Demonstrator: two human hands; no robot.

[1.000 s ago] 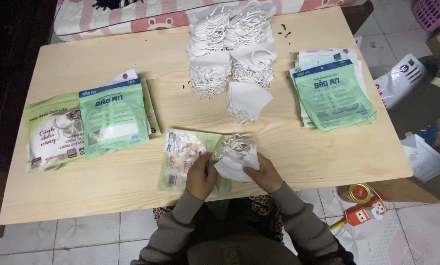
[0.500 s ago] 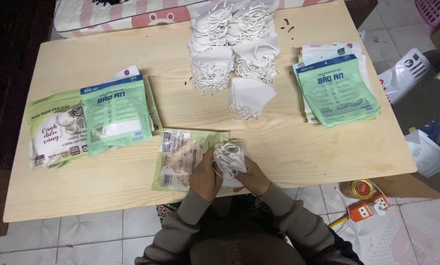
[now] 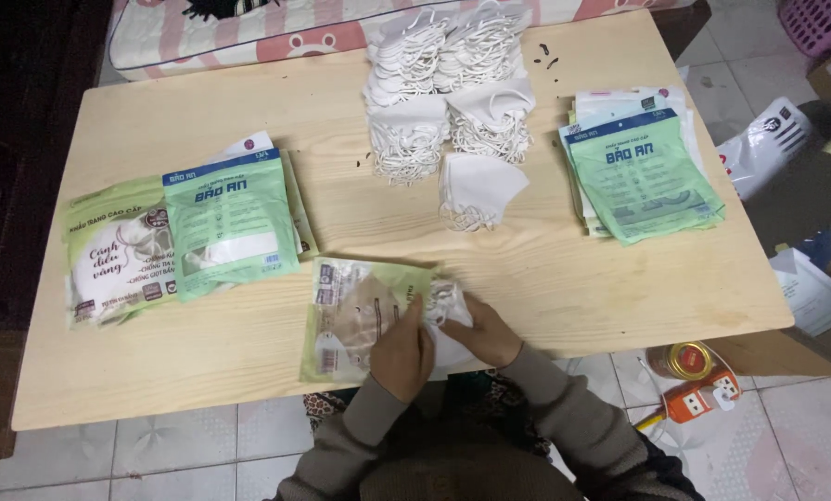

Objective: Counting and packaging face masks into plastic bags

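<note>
White mask [image 3: 448, 311] pinched in right hand [image 3: 485, 332] at the near table [image 3: 564, 278] edge, just right of the clear pouch [image 3: 355, 315] pinned flat under left hand [image 3: 402, 351]; pouch long axis toward and away from the body, mask at its right side, both hands touching, fingers curled closed. Farther back: white mask heap [image 3: 448, 88] with one loose mask [image 3: 479, 188] in front; green-and-blue packet stack [image 3: 643, 172] far right, similar packets [image 3: 225, 221] left atop a pale green pack [image 3: 109, 260].
</note>
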